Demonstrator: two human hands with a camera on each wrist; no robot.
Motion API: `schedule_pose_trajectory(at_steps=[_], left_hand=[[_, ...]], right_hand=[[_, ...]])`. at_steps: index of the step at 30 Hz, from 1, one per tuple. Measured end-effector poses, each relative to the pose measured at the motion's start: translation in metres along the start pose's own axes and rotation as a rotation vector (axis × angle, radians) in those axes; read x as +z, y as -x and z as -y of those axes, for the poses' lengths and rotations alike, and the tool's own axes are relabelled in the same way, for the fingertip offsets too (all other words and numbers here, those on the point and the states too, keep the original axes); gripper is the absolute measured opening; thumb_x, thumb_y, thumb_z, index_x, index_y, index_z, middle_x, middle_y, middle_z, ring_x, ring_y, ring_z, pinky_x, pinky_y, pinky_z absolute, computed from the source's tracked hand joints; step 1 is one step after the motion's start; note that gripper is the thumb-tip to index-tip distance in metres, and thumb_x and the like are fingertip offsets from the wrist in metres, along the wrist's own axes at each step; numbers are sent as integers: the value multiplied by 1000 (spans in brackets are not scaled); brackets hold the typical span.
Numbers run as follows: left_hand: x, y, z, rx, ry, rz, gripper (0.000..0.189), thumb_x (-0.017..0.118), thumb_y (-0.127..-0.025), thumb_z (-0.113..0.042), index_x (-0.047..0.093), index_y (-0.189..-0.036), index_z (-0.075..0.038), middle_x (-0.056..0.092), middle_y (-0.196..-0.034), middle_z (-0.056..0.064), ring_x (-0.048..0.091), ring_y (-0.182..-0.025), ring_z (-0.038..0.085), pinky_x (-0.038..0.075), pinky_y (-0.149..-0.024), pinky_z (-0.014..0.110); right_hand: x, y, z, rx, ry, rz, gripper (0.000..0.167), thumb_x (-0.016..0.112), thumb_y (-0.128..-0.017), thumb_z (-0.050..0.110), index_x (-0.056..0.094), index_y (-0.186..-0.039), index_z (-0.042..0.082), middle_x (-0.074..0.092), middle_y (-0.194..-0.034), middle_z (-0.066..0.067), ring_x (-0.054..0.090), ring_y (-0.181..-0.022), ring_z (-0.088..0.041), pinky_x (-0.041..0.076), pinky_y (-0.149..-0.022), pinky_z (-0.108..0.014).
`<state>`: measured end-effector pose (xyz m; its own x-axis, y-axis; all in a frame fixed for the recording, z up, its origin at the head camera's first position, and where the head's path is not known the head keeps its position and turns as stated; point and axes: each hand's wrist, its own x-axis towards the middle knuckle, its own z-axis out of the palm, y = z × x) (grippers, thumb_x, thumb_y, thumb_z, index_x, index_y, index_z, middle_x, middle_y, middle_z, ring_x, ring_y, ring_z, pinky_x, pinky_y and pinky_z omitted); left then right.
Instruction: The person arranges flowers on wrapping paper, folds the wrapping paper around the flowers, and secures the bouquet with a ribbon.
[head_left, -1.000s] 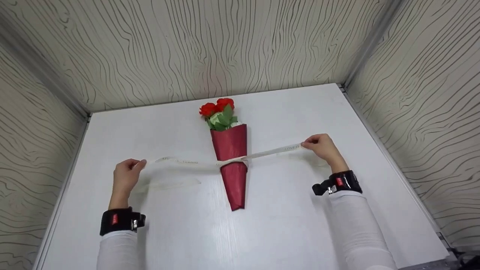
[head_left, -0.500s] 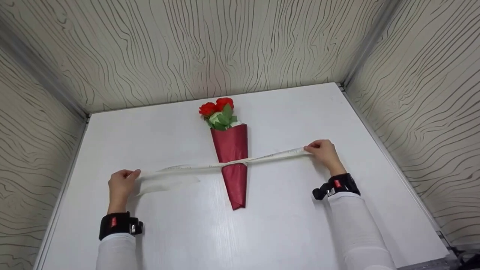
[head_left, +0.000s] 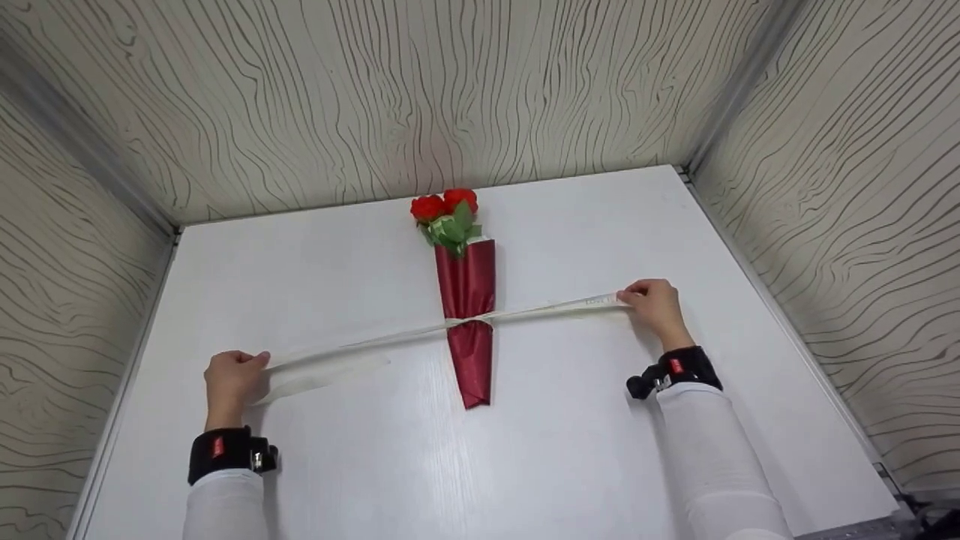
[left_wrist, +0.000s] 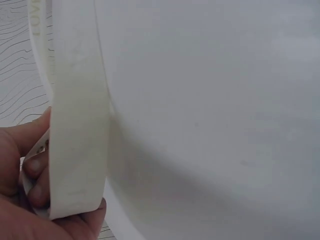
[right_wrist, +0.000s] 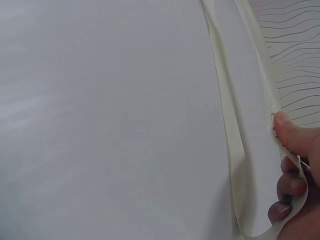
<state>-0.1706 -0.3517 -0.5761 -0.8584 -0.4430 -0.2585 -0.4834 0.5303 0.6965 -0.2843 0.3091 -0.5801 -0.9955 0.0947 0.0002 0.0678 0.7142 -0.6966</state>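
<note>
A bouquet lies on the white table in the head view, with red roses point(head_left: 444, 206), pale flowers and green leaves point(head_left: 454, 229) above a dark red paper wrapper point(head_left: 472, 360). A cream ribbon point(head_left: 375, 341) printed with letters crosses round the wrapper's middle, where the paper is gathered in. My left hand point(head_left: 234, 382) pinches one end, left of the bouquet. On the other side, my right hand point(head_left: 655, 311) pinches the opposite end. Between the hands the ribbon runs nearly straight. Both wrist views show the ribbon point(left_wrist: 79, 140) looping through the curled fingers, its tail hanging down.
A white table point(head_left: 450, 480) fills the enclosure between wood-grain patterned walls point(head_left: 420, 97). Loose ribbon tail point(head_left: 322, 380) trails below my left hand. Black camera straps point(head_left: 221, 454) sit on both wrists, over white sleeves.
My left hand has moved left and nearer; my right hand slightly right and nearer. The ribbon has tightened, gathering the wrapper at its middle. The bouquet has shifted slightly farther away, its flowers rightward.
</note>
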Motion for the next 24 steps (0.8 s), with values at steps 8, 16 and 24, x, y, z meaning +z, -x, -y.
schedule_pose_trajectory(at_steps=[8, 16, 24], left_hand=[[-12, 6, 6, -8, -33, -28, 36, 64, -91, -23, 63, -91, 12, 63, -92, 26, 56, -93, 43, 45, -80, 52], [-18, 8, 15, -52, -35, -25, 37, 64, -91, -23, 59, -96, 13, 61, -91, 26, 55, -90, 40, 45, -79, 51], [-17, 6, 17, -62, -30, -28, 39, 62, -93, -23, 60, -102, 15, 60, -97, 29, 54, -94, 42, 45, -82, 53]], right_hand=[[-8, 1, -2, 40, 6, -79, 25, 67, -93, 14, 69, -98, -11, 66, -97, -24, 58, -92, -36, 44, -81, -43], [-17, -1, -6, 70, 5, -139, 26, 67, -93, 13, 69, -100, -12, 65, -103, -28, 57, -99, -40, 43, -89, -47], [-25, -2, -8, 95, 15, -179, 25, 67, -93, 12, 68, -100, -12, 65, -103, -29, 56, -100, -40, 43, -90, -49]])
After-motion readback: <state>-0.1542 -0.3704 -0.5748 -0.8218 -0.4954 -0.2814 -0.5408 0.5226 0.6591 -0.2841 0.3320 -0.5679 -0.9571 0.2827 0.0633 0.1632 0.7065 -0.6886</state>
